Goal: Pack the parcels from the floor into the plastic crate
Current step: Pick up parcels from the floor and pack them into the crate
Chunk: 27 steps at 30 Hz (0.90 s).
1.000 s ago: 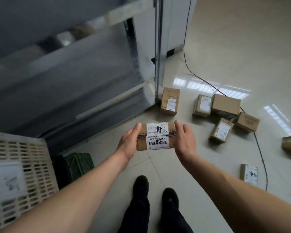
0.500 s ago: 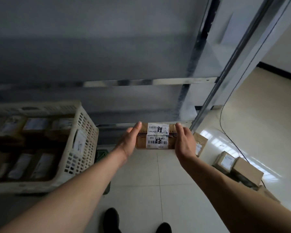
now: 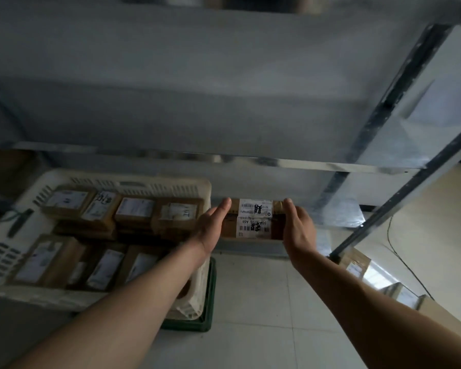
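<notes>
A brown parcel (image 3: pixel 253 219) with two white barcode labels is carried in the air between my hands. My left hand (image 3: pixel 210 227) presses flat against its left end with straight fingers. My right hand (image 3: pixel 300 230) presses against its right end, fingers mostly straight. The parcel is just right of the cream plastic crate (image 3: pixel 144 182), level with its right rim. Several labelled brown parcels lie packed in rows inside the crate.
The crate sits on a green crate (image 3: pixel 210 302) on the tiled floor. A metal shelf rail (image 3: pixel 277 162) runs just above and behind the parcel, with a slanted post (image 3: pixel 383 211) to the right. More parcels (image 3: pixel 354 265) and a black cable (image 3: pixel 399 259) lie on the floor at right.
My view has swung up and left from the floor to the crate. Both hands have carried the parcel up beside the crate's right rim, with the hold unchanged.
</notes>
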Motion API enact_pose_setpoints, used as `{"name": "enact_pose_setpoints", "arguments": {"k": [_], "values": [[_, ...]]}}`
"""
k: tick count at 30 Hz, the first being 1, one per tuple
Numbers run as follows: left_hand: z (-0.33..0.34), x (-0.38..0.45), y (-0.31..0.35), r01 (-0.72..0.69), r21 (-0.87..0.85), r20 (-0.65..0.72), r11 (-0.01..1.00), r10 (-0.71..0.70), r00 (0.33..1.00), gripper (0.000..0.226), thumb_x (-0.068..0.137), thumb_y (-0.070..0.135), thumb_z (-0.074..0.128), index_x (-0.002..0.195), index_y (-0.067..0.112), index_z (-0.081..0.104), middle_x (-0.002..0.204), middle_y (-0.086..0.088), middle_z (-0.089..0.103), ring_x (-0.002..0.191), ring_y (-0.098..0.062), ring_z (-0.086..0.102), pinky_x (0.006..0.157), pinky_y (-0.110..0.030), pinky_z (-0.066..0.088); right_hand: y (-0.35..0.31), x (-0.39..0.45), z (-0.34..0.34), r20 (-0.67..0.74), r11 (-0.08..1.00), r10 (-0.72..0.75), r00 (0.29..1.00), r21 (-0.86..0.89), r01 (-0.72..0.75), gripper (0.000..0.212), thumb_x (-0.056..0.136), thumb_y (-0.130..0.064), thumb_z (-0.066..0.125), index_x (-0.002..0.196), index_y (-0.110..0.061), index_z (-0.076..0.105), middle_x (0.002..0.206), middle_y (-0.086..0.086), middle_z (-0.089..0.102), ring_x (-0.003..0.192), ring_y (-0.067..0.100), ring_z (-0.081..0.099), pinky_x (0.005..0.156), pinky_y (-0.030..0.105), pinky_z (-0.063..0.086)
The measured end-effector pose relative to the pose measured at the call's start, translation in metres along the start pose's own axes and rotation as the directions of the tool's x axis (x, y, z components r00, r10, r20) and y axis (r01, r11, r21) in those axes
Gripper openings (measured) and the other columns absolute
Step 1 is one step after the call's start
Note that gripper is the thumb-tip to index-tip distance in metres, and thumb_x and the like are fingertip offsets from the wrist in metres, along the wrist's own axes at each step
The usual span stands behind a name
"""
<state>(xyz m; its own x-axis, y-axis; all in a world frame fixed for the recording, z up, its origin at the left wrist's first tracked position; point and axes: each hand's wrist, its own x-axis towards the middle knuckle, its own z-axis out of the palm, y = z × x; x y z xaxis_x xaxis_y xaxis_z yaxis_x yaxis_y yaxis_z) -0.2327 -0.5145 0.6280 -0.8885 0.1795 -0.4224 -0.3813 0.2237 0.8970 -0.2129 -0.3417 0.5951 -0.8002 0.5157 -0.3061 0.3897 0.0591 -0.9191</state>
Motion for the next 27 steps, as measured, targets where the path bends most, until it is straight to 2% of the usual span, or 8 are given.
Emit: {"name": "enact_pose_setpoints", "arguments": {"k": [3,7,12,14,16,19,24,27], "values": [[-0.046,0.006,-0.011,0.007,-0.016,-0.011,1.0,-0.007,1.0,0.089,0.07,0.089,0.042,0.126,0.023,0.061,0.125,-0.003,0.065,0.12,-0.022,0.056,0.109,-0.045,0.038,-0.004,-0.011,0.044,0.002,1.0,-0.002,1.0,-0.027,0.002,0.07,0.07,-0.081,0.042,0.095,-0.021,0.068,0.094,0.003,0.073,0.089,0.024,0.07,0.085,0.053,0.057],[-0.097,0.012,-0.025,0.056,-0.063,-0.037,0.996,-0.059,0.998,0.039,0.096,0.058,0.037,0.099,0.028,0.061,0.101,0.005,0.066,0.099,-0.014,0.058,0.089,-0.035,0.043,-0.012,-0.024,0.093,0.051,0.999,0.007,0.999,-0.038,-0.005,0.058,0.079,-0.073,0.047,0.094,-0.021,0.067,0.093,0.003,0.072,0.087,0.023,0.07,0.083,0.052,0.058],[-0.137,0.017,-0.033,0.087,-0.143,-0.13,0.986,-0.106,0.986,0.03,0.098,0.054,0.038,0.088,0.032,0.057,0.089,0.01,0.062,0.084,-0.005,0.053,0.068,-0.025,0.037,-0.013,-0.016,0.141,0.158,0.999,-0.006,0.987,-0.05,0.014,0.036,0.091,-0.058,0.051,0.09,-0.025,0.065,0.092,0.003,0.071,0.087,0.021,0.07,0.084,0.051,0.059],[-0.153,0.022,-0.036,0.105,-0.138,-0.146,0.985,-0.125,0.981,0.03,0.096,0.057,0.039,0.092,0.034,0.058,0.098,0.007,0.064,0.091,-0.007,0.055,0.073,-0.027,0.041,-0.012,-0.01,0.159,0.204,0.997,-0.021,0.979,-0.071,0.036,0.038,0.091,-0.059,0.051,0.092,-0.024,0.065,0.093,0.002,0.072,0.087,0.02,0.07,0.084,0.05,0.059],[-0.167,0.026,-0.039,0.11,-0.138,-0.163,0.984,-0.132,0.978,0.05,0.086,0.071,0.043,0.112,0.031,0.061,0.122,0.0,0.063,0.113,-0.019,0.057,0.095,-0.039,0.045,-0.012,-0.004,0.177,0.26,0.996,-0.021,0.965,-0.081,0.044,0.042,0.089,-0.061,0.05,0.098,-0.023,0.066,0.095,0.002,0.071,0.088,0.02,0.07,0.084,0.049,0.059],[-0.188,0.033,-0.043,0.12,-0.14,-0.2,0.983,-0.147,0.969,0.071,0.086,0.071,0.04,0.14,0.025,0.049,0.14,-0.004,0.054,0.131,-0.025,0.046,0.109,-0.044,0.035,-0.015,0.004,0.202,0.327,0.995,-0.005,0.945,-0.094,0.037,0.04,0.093,-0.057,0.052,0.107,-0.023,0.067,0.098,0.0,0.072,0.088,0.018,0.07,0.082,0.045,0.061],[-0.21,0.048,-0.054,0.178,-0.121,-0.23,0.977,-0.202,0.952,0.06,0.096,0.061,0.033,0.138,0.023,0.051,0.135,-0.004,0.058,0.123,-0.022,0.051,0.083,-0.031,0.039,-0.016,0.015,0.233,0.435,0.987,-0.015,0.901,-0.14,0.084,0.028,0.094,-0.057,0.051,0.102,-0.034,0.064,0.099,-0.003,0.072,0.089,0.017,0.071,0.083,0.043,0.061],[-0.219,0.053,-0.061,0.237,-0.148,-0.21,0.96,-0.265,0.941,0.048,0.096,0.061,0.031,0.117,0.028,0.06,0.116,0.0,0.064,0.099,-0.012,0.058,0.066,-0.027,0.037,-0.012,0.02,0.247,0.462,0.981,-0.014,0.887,-0.166,0.101,0.025,0.094,-0.058,0.051,0.102,-0.037,0.062,0.104,0.0,0.072,0.091,0.019,0.07,0.085,0.044,0.06]]}}
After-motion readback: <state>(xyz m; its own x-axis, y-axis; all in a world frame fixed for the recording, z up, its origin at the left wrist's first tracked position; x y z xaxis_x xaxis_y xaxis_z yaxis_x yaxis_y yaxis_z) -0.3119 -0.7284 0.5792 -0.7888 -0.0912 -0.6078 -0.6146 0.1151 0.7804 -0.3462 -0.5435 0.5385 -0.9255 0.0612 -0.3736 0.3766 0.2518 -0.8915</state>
